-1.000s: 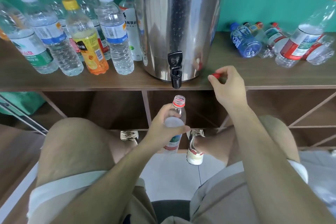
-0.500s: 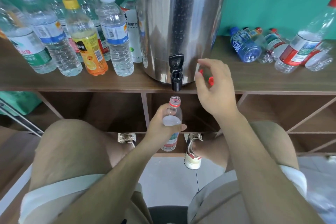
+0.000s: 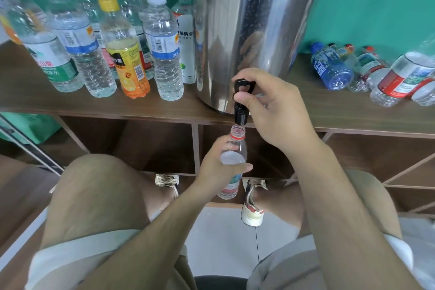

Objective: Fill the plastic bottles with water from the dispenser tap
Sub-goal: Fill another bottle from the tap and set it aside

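As bottle (image 3: pixel 239 146) points upright, mouth under tap (image 3: pixel 241 114)

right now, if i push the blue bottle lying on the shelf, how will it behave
The blue bottle lies on its side, so it would probably roll. It looks empty, so likely very light. Other lying bottles crowd its right side, so a push may shift them too.

dispenser (image 3: pixel 254 19) is cut off above, left hand (image 3: pixel 216 169) covers part of bottle (image 3: pixel 238 146).
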Available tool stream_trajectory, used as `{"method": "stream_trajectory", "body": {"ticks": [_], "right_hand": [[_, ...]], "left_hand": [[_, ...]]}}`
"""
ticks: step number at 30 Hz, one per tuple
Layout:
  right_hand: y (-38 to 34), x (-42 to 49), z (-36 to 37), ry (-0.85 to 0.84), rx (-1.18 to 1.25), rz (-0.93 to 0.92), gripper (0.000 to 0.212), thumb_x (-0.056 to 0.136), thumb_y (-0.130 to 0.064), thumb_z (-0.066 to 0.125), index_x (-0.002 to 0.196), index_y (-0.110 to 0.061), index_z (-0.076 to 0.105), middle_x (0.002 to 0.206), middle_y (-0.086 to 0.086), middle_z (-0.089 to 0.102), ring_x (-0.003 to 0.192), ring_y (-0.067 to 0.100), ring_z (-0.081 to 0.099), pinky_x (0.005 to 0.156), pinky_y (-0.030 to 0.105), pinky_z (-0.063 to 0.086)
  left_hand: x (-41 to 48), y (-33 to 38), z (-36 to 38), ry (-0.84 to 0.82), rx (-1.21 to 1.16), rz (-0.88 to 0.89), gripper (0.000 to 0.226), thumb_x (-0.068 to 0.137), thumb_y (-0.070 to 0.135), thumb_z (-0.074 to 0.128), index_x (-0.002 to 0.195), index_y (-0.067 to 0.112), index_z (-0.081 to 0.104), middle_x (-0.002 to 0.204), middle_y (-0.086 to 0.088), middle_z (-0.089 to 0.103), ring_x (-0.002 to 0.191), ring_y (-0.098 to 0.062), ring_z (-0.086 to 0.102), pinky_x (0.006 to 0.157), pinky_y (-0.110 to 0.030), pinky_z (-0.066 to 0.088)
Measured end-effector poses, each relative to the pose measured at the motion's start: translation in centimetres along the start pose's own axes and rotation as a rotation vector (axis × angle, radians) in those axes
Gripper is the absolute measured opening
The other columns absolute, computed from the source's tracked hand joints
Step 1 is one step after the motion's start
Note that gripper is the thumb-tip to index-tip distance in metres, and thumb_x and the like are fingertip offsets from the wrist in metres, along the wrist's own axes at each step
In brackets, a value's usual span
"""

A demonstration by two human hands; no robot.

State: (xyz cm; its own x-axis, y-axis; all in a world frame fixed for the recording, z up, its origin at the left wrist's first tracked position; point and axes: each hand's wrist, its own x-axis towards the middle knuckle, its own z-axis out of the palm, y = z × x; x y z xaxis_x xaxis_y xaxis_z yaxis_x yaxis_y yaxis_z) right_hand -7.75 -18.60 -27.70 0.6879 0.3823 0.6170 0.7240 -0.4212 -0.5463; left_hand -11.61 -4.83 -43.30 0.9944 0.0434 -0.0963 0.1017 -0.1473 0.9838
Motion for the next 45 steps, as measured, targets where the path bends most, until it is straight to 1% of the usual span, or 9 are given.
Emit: {"method": "stream_trajectory", "body": {"ticks": [3, 7, 13, 20, 23, 26, 33, 40, 45], "right_hand": [[0.2, -0.1, 0.4, 0.082, -0.002, -0.031, 0.02, 0.098, -0.009, 0.069, 0.116, -0.017, 0.072, 0.099, -0.016, 0.068, 0.097, 0.002, 0.066, 0.085, 0.025, 0.056], [0.3, -0.9, 1.1, 0.199, -0.015, -0.094, 0.017, 0.097, -0.003, 0.072, 0.114, -0.005, 0.077, 0.104, -0.011, 0.071, 0.099, 0.008, 0.07, 0.089, 0.031, 0.059], [1.0, -1.8, 1.0, 0.274, -0.051, -0.276, 0.022, 0.092, 0.012, 0.075, 0.111, 0.004, 0.079, 0.111, 0.006, 0.075, 0.106, 0.01, 0.072, 0.101, 0.021, 0.055], [1.9, -3.7, 0.8, 0.165, -0.008, -0.282, 0.025, 0.092, 0.018, 0.068, 0.111, 0.004, 0.078, 0.123, 0.017, 0.074, 0.125, 0.029, 0.07, 0.102, 0.045, 0.06], [1.6, -4.5, 0.9, 0.147, -0.003, -0.283, 0.013, 0.092, 0.005, 0.077, 0.105, 0.003, 0.078, 0.128, 0.017, 0.072, 0.129, 0.03, 0.067, 0.106, 0.041, 0.056], [1.1, -4.1, 0.8, 0.192, -0.02, -0.244, 0.017, 0.089, -0.01, 0.086, 0.101, 0.0, 0.078, 0.132, 0.017, 0.068, 0.124, 0.027, 0.067, 0.107, 0.037, 0.053], [1.6, -4.3, -0.1, 0.183, -0.007, -0.15, 0.011, 0.092, 0.003, 0.074, 0.102, 0.0, 0.078, 0.125, 0.012, 0.073, 0.118, 0.017, 0.07, 0.103, 0.033, 0.054], [1.7, -4.6, -0.6, 0.14, 0.018, -0.183, 0.016, 0.097, -0.002, 0.068, 0.11, 0.003, 0.077, 0.129, 0.015, 0.071, 0.122, 0.022, 0.069, 0.105, 0.037, 0.053], [2.0, -4.7, -0.8, 0.122, 0.019, -0.19, 0.024, 0.09, 0.006, 0.063, 0.11, 0.006, 0.076, 0.13, 0.02, 0.07, 0.122, 0.029, 0.069, 0.104, 0.044, 0.055]], "left_hand": [[0.0, 0.0, 0.0, 0.006, 0.011, -0.006, 0.063, 0.068, 0.041, 0.093, 0.109, 0.064, 0.052, 0.11, 0.033, 0.06, 0.11, -0.008, 0.063, 0.08, -0.018, 0.052], [-0.2, 0.4, 0.0, 0.02, 0.027, -0.008, 0.066, 0.068, 0.043, 0.094, 0.105, 0.072, 0.048, 0.11, 0.038, 0.058, 0.107, -0.002, 0.063, 0.07, -0.009, 0.047], [-0.2, 0.4, 0.0, 0.045, 0.049, -0.007, 0.069, 0.068, 0.047, 0.094, 0.108, 0.074, 0.044, 0.11, 0.04, 0.056, 0.11, -0.005, 0.062, 0.076, -0.014, 0.047], [-0.2, 0.1, 0.1, 0.034, 0.05, 0.023, 0.072, 0.067, 0.049, 0.094, 0.121, 0.063, 0.047, 0.115, 0.032, 0.06, 0.114, -0.008, 0.063, 0.086, -0.023, 0.055], [-0.3, 0.2, 0.1, 0.008, 0.027, 0.039, 0.079, 0.068, 0.046, 0.095, 0.132, 0.052, 0.05, 0.123, 0.022, 0.064, 0.119, -0.011, 0.063, 0.1, -0.039, 0.057], [-0.3, 0.6, 0.0, 0.002, 0.035, 0.036, 0.081, 0.07, 0.044, 0.095, 0.137, 0.048, 0.049, 0.127, 0.019, 0.064, 0.122, -0.012, 0.062, 0.103, -0.044, 0.055], [-0.3, 0.2, 0.0, 0.013, 0.045, 0.03, 0.076, 0.07, 0.044, 0.094, 0.13, 0.053, 0.048, 0.119, 0.023, 0.062, 0.116, -0.01, 0.063, 0.096, -0.033, 0.056], [-0.2, 0.1, 0.2, 0.03, 0.06, 0.019, 0.077, 0.068, 0.052, 0.093, 0.127, 0.06, 0.044, 0.116, 0.033, 0.059, 0.112, -0.003, 0.063, 0.077, -0.013, 0.047], [-0.3, 0.0, 0.2, 0.049, 0.075, 0.013, 0.074, 0.069, 0.051, 0.092, 0.123, 0.065, 0.043, 0.115, 0.035, 0.058, 0.112, -0.005, 0.063, 0.077, -0.013, 0.047]]}}
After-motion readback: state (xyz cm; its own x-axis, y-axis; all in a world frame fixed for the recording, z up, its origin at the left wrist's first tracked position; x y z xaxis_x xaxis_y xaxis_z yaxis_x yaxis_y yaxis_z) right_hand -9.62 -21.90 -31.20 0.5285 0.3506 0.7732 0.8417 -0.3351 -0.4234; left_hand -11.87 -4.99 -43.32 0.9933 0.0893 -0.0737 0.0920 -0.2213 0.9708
